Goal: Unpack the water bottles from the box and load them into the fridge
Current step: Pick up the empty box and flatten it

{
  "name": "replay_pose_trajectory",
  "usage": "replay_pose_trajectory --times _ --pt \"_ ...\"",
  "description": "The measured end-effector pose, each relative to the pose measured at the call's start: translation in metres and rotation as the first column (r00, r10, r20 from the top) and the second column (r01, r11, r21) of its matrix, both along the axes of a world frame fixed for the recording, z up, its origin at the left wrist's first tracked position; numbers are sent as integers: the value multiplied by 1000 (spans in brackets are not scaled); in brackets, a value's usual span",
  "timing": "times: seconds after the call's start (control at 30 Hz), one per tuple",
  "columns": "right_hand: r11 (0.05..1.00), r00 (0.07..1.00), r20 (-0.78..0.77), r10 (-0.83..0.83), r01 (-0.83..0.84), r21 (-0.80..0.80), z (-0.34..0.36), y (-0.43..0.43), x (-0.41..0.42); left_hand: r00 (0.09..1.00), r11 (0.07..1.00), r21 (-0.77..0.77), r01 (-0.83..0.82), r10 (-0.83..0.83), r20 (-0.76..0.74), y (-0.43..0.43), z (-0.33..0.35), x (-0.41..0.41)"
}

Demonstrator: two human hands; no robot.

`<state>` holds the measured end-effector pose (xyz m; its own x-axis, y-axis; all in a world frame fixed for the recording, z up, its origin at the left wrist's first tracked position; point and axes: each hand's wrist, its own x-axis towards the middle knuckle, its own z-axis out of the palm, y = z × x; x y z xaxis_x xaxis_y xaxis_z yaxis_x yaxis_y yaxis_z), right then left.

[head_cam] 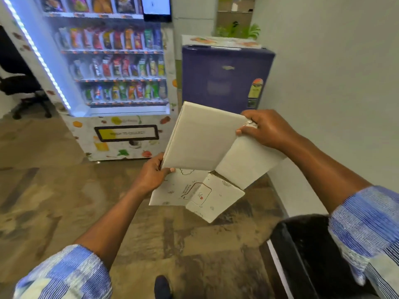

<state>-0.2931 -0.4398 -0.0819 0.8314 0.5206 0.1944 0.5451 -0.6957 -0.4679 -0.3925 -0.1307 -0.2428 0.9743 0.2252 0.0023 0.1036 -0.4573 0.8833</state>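
A flattened white cardboard box (200, 145), with small printed drawings on its lower flaps, is held up in front of me above the floor. My left hand (152, 175) grips its lower left edge. My right hand (266, 129) grips its upper right corner along with a bit of crumpled white material. Behind the box stands a small purple fridge (224, 76) with its door closed and stickers on the front. No water bottles are in view.
A lit snack vending machine (112, 67) stands left of the fridge. A black bin (306, 253) sits at the lower right by the white wall. A black office chair (21, 87) is at far left. My shoe (162, 287) shows on the patterned floor.
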Motion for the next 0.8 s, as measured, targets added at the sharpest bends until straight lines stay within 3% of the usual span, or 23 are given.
replay_pose_trajectory --times 0.27,0.47,0.8 --pt "972 975 -6 -222 221 -85 -11 -113 4 963 919 290 266 -240 -122 -121 -15 56" --pt "919 935 28 -354 354 -176 -15 -195 27 912 881 235 410 -397 -103 -208 -27 117" --pt "803 850 88 -520 521 -290 -13 -323 82 879 875 88 477 -470 -84 -374 -56 221"
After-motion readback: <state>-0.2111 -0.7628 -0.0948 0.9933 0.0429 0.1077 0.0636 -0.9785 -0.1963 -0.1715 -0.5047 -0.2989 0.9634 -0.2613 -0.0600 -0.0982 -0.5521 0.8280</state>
